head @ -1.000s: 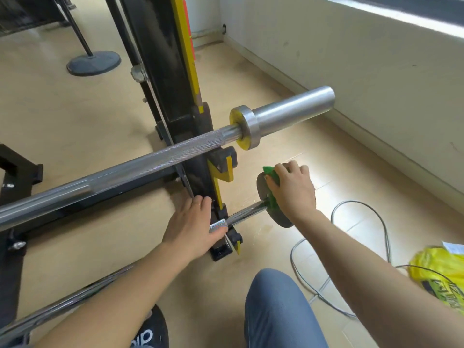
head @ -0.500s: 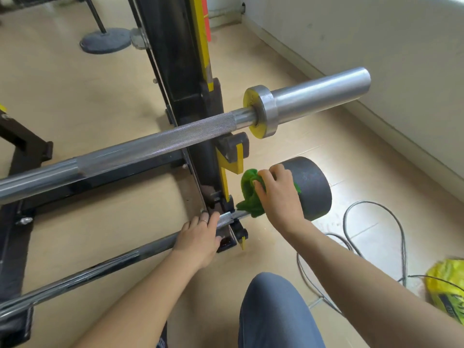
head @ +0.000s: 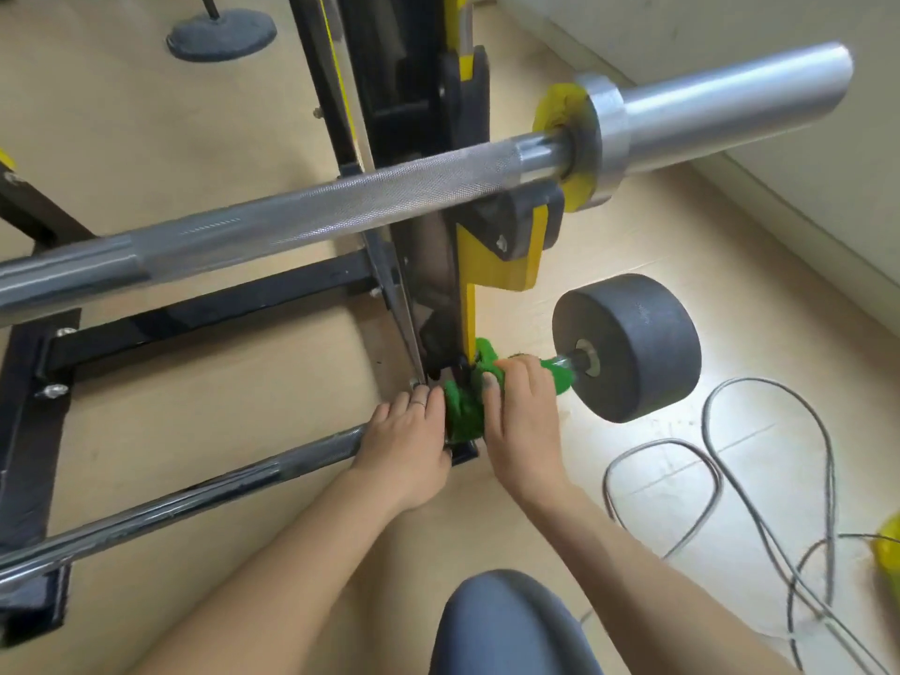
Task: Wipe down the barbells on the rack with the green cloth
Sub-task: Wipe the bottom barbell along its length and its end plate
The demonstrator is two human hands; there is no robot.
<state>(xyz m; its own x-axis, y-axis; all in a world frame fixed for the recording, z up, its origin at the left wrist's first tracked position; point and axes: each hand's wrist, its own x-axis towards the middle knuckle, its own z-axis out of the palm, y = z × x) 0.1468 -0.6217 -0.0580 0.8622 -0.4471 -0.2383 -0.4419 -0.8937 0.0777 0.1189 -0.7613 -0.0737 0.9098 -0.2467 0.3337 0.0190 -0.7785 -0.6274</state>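
Note:
Two barbells rest on a black and yellow rack [head: 423, 153]. The upper barbell [head: 341, 207] is thick, silver and knurled, with a bare sleeve pointing right. The lower barbell [head: 195, 499] is thin and chromed, with a black round weight [head: 638, 333] at its right end. My right hand [head: 521, 411] is closed on the green cloth [head: 462, 411], which is wrapped around the lower bar beside the rack post. My left hand [head: 404, 440] grips the lower bar just left of the cloth, touching it.
Grey cables [head: 721, 470] loop across the wooden floor at right. A yellow bag [head: 889, 552] shows at the right edge. A white wall [head: 779, 21] runs along the far right. A round black stand base [head: 221, 34] sits at the top left. My knee [head: 506, 626] is at the bottom.
My right hand has slid the green cloth leftward along the lower bar, from the black weight to the rack post. My left hand stays on the bar. The view has moved closer.

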